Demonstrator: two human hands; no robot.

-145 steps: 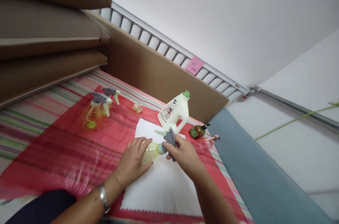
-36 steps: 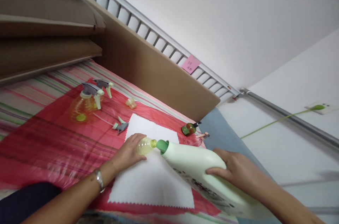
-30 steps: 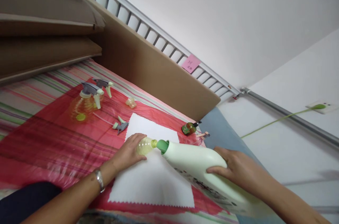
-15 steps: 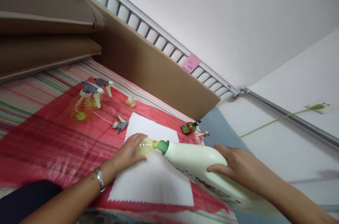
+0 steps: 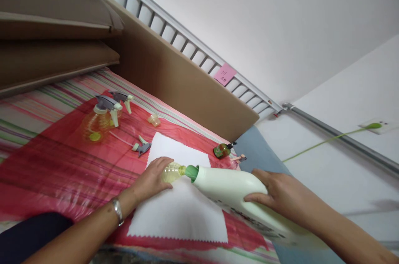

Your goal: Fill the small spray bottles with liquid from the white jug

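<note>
My left hand is wrapped around a small clear yellowish spray bottle without its head, tilted over a white cloth. In my right hand is a large pale green jug, tipped toward the left. Its green spout meets the mouth of the small bottle. Whether liquid is flowing cannot be made out. A loose grey trigger spray head lies left of the cloth, its thin tube pointing away to the left.
Two spray bottles with trigger heads, the nearer yellow one in front, stand on the red plastic sheet. A small pale cap and a green pump bottle lie farther back. A brown board leans against white rails.
Almost nothing differs. Both hands keep the bottle and the jug in the same place, mouth to spout.
</note>
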